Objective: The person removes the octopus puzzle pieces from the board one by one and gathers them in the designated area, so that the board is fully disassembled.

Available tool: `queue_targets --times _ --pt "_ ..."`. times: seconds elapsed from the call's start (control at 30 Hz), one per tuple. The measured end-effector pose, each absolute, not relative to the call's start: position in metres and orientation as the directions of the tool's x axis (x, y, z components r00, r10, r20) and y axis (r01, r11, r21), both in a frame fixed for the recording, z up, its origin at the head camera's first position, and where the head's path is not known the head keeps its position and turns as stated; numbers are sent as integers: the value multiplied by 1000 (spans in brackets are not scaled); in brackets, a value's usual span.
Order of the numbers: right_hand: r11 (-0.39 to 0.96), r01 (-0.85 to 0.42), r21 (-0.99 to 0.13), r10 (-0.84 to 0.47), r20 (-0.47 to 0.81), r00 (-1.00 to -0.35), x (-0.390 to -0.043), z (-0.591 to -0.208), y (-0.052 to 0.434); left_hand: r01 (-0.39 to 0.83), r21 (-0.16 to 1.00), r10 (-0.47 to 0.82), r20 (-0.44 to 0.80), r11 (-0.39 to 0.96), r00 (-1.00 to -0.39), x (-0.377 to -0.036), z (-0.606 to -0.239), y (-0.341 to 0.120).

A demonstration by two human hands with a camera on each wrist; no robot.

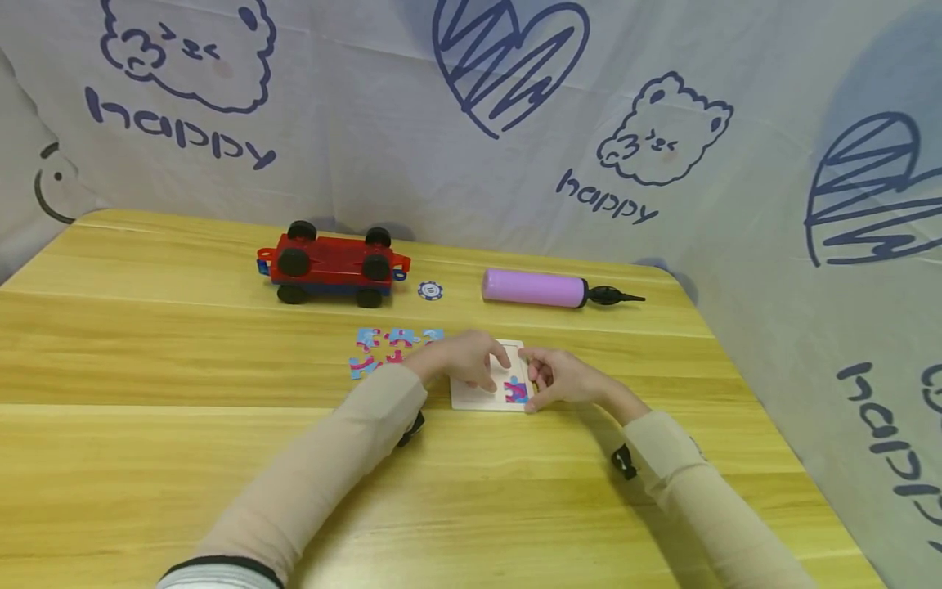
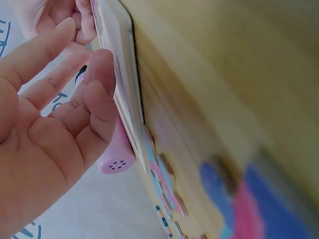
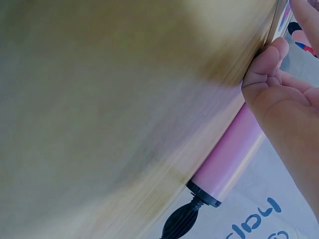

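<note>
A white puzzle board (image 1: 471,396) lies flat on the wooden table (image 1: 184,360), with pink and blue pieces (image 1: 516,389) set in its right part. My left hand (image 1: 467,358) reaches over the board from the left, its straight fingers touching the top face. In the left wrist view the left hand's fingertips (image 2: 99,64) rest against the board (image 2: 124,94). My right hand (image 1: 562,378) curls round the board's right edge, with the thumb (image 3: 264,62) at the near corner. Several loose blue and pink pieces (image 1: 386,348) lie just left of the board.
A red toy car chassis with black wheels (image 1: 331,263) stands at the back of the table. A blue poker chip (image 1: 430,290) and a pink hand pump (image 1: 533,288) with a black nozzle lie to its right. A printed cloth backdrop (image 1: 471,123) hangs behind.
</note>
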State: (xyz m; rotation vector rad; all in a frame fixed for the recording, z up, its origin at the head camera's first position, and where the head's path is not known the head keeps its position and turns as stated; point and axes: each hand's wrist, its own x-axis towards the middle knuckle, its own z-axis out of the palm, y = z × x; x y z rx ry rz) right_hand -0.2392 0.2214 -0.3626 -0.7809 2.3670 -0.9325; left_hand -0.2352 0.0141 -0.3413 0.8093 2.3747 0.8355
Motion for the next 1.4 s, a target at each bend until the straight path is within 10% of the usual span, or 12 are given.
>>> queue_targets --times 1.4 --pt "587 -299 -752 -663 -235 -711 -236 -357 221 253 661 588 -350 707 -729 -239 -342 28"
